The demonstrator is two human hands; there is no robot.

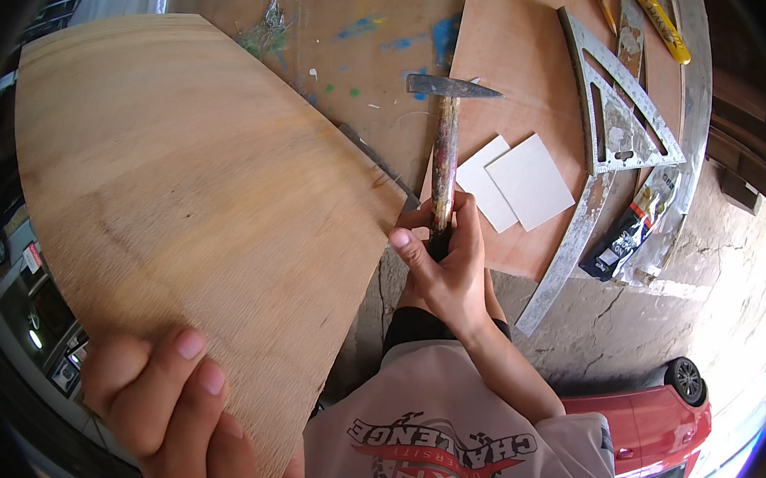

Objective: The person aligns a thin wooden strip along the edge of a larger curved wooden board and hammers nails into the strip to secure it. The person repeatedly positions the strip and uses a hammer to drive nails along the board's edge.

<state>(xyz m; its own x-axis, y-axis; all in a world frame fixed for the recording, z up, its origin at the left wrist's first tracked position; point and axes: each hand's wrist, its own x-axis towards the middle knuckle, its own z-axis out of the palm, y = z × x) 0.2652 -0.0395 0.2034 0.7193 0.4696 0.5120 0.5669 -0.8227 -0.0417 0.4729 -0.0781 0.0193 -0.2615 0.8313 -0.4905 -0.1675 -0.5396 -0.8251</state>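
Overhead, as recorded:
Left hand (163, 406): grip clenched on the near edge of a large, pale plywood sheet (190, 199), fingers on top.
Plywood sheet: lay tilted across the left of the view.
Right hand (443, 265): grip closed round the worn wooden handle of a steel-headed hammer (445, 146).
Hammer: head pointed away, over the paint-spattered brown table (345, 23).
Nearby: two white square tiles (516, 184); grey metal triangular square (619, 104).
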